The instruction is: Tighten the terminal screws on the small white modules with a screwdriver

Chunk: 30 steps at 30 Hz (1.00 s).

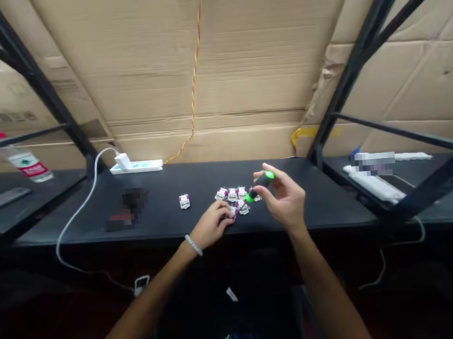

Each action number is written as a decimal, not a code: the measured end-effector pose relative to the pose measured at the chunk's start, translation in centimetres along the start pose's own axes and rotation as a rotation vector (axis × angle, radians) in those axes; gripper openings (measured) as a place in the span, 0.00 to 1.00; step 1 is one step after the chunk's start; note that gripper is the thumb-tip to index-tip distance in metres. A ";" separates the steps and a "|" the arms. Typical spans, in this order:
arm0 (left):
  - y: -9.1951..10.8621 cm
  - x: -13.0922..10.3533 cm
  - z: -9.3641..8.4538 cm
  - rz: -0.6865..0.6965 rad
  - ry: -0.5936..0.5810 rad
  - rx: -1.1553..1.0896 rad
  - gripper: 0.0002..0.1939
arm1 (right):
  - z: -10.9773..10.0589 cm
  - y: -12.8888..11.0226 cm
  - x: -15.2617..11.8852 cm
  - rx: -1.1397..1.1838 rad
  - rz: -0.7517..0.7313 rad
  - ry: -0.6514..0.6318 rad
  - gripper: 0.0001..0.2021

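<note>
Cardboard [249,58] backs a black table [339,202]. One small white-and-purple piece [234,210] sits at the left hand [211,225], its fingertips pinched on it. Just right of that, the right hand [287,198] grips a black-and-green tool [259,185], slanting down toward the piece; whether they touch is hard to tell. Similar pieces [232,194] cluster just beyond the left hand, with a lone piece [184,201] to its left and a power strip [142,166] farther off.
</note>
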<state>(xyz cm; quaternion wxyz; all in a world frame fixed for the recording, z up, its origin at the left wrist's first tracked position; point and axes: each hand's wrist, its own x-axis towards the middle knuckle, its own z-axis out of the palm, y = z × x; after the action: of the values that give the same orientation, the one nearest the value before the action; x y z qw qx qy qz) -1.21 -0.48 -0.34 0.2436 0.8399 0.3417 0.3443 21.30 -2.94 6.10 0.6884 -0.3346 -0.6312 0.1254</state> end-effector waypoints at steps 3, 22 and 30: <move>0.0 0.0 0.0 0.004 -0.004 -0.001 0.04 | 0.0 0.1 0.0 -0.020 0.009 -0.003 0.26; 0.0 0.0 0.2 0.031 0.014 -0.027 0.05 | 3.1 -2.2 2.9 -0.321 -0.313 -0.119 0.21; 0.1 0.0 0.2 0.006 0.013 -0.014 0.05 | 3.6 -1.0 3.8 -0.247 -0.261 -0.316 0.24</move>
<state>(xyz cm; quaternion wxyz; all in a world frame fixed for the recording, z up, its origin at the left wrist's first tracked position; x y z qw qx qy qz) -1.02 -0.59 -0.40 0.2461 0.8369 0.3382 0.3531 18.26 -0.30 9.61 0.5452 -0.3080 -0.7796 0.0083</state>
